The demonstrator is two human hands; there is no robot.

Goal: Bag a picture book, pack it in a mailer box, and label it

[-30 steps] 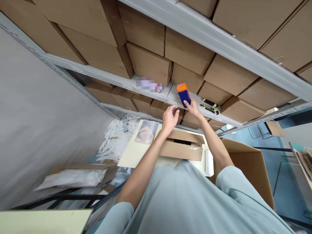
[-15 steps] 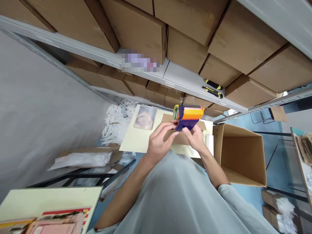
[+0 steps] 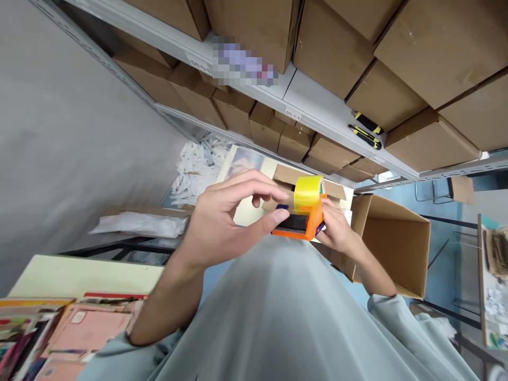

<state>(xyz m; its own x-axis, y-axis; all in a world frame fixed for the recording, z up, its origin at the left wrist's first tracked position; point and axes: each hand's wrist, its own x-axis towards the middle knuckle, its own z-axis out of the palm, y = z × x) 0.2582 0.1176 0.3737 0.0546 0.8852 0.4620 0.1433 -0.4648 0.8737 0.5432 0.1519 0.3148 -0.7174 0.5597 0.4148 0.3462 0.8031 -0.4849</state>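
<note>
I hold an orange and blue tape dispenser [image 3: 304, 222] with a yellow tape roll [image 3: 308, 191] close in front of my chest. My right hand [image 3: 337, 227] is wrapped round the dispenser's right side. My left hand [image 3: 226, 219] is at its left end, thumb and forefinger pinched at the front of the dispenser where the tape comes off; whether they hold the tape end I cannot make out. Below the hands lies a small brown carton [image 3: 286, 177] with its flaps partly shut.
Grey metal shelving [image 3: 317, 108] loaded with brown cartons rises ahead; two yellow-black box cutters [image 3: 367, 129] lie on its shelf. An open empty carton [image 3: 397, 243] stands to the right. White packets [image 3: 198, 164] are piled left, and printed sheets [image 3: 71, 328] lie at lower left.
The dispenser came off the shelf and down to my chest. It turned so the yellow roll faces up, and my left hand closed in on its front end.
</note>
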